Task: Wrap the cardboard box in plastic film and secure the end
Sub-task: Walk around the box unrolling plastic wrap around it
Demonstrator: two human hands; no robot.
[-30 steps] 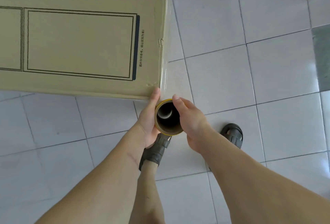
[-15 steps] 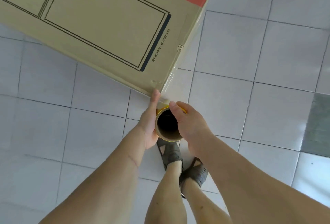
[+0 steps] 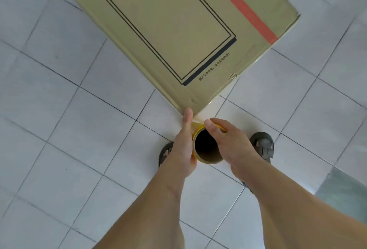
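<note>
The person stands at the near corner of a big cardboard box (image 3: pixel 178 36) that sits on the tiled floor (image 3: pixel 59 129), its top printed with black frame lines and crossed by a red stripe (image 3: pixel 244 8) towards the far edge. Both hands are clamped on the roll of plastic film (image 3: pixel 206 147), held upright so that its dark hollow core faces up: the left hand (image 3: pixel 181 145) cups the left side of the roll with the thumb stretched up to touch the box corner, and the right hand (image 3: pixel 228 145) curls round the right side, thumb over the rim. A short, glossy sheet of film (image 3: pixel 204 112) runs from the roll up to that corner and seems to continue along the box's right-hand side, though it is too clear to follow far. Sandalled feet (image 3: pixel 263 145) show below the hands. I take this to be mid-wrap, at a corner turn. The next move calls for keeping the film taut while carrying the roll round the corner and along the near side, staying close to the cardboard so the sheet lies flat and does not bunch.
</note>
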